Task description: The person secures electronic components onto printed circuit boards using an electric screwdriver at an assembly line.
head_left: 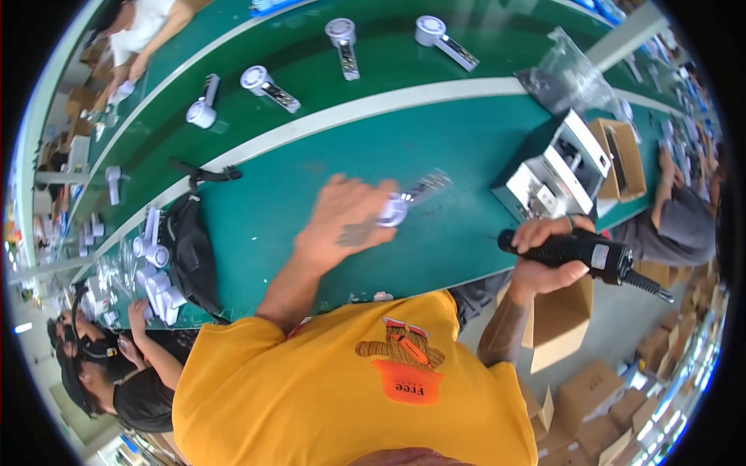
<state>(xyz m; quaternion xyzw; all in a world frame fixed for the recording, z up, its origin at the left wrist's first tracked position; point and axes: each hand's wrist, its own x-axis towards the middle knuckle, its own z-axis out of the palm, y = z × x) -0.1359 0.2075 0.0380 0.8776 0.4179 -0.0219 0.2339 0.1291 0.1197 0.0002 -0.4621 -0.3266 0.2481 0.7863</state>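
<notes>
My left hand (346,213) is blurred by motion, its fingers closed on the round head of a white handheld fan (394,210). The fan's handle points away to the right over the green table, its metallic inner parts showing. In my right hand (544,256) is a black electric screwdriver (579,252), gripped around its body. Its tip points left toward the fan, apart from it, and a coiled cord leaves its back end.
Several similar fans (342,46) lie along the green belt beyond a pale rail (373,101). At right stand a white-and-black box (556,171), a cardboard box (622,159) and a clear plastic bag (567,74). A black bag (190,245) lies left; co-workers sit on both sides.
</notes>
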